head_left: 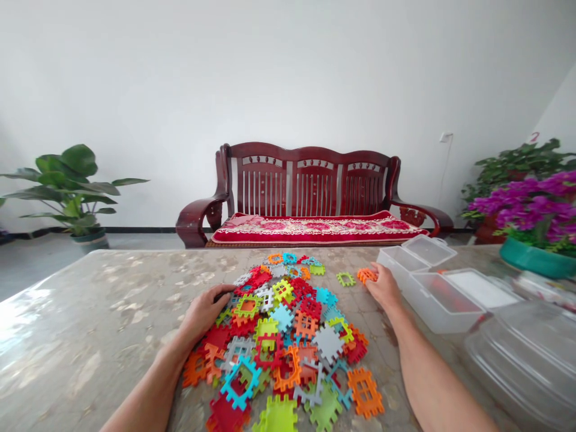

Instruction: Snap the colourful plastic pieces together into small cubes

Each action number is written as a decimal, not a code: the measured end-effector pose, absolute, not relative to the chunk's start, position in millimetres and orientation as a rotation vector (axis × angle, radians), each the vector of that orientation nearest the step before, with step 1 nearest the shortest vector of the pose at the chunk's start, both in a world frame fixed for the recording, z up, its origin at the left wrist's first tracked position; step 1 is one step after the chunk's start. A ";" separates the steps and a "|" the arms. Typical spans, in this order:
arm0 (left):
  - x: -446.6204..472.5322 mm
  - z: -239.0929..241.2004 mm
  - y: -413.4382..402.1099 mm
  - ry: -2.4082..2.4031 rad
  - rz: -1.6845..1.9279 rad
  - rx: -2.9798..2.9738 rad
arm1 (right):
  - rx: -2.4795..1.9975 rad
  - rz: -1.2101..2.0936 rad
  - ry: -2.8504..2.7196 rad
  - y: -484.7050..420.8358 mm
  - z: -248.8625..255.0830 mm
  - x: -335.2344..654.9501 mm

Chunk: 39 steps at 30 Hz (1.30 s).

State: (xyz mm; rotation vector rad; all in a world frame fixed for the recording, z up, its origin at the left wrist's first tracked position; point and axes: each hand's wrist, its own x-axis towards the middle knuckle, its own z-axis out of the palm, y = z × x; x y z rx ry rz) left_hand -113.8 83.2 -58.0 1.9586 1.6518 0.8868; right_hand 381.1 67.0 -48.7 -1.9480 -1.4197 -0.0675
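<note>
A large heap of toothed plastic interlocking tiles (282,317) in red, orange, blue, lime and grey lies in front of me, several with window-like cutouts. At the heap's left edge rests my left hand (207,309), its fingers stretched out and touching the outer tiles, with nothing visibly held. To the right of the heap, my right hand (383,288) pinches orange interlocking tiles (366,275) close to the tabletop; they look stacked, but I cannot tell how many. A lime frame-shaped tile (345,279) lies apart, just left of them.
Clear plastic boxes (443,300) with lids open stand right of my right hand. A transparent lid or container (526,354) is nearer me. Purple flowers in a teal pot (537,257) occupy the table's far right. Beyond the patterned table (112,300) stands a wooden bench (315,180).
</note>
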 end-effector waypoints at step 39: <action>-109.7 -51.4 78.0 1.653 0.871 1.992 | -1.795 -0.157 -1.863 65.4 -34.2 327.1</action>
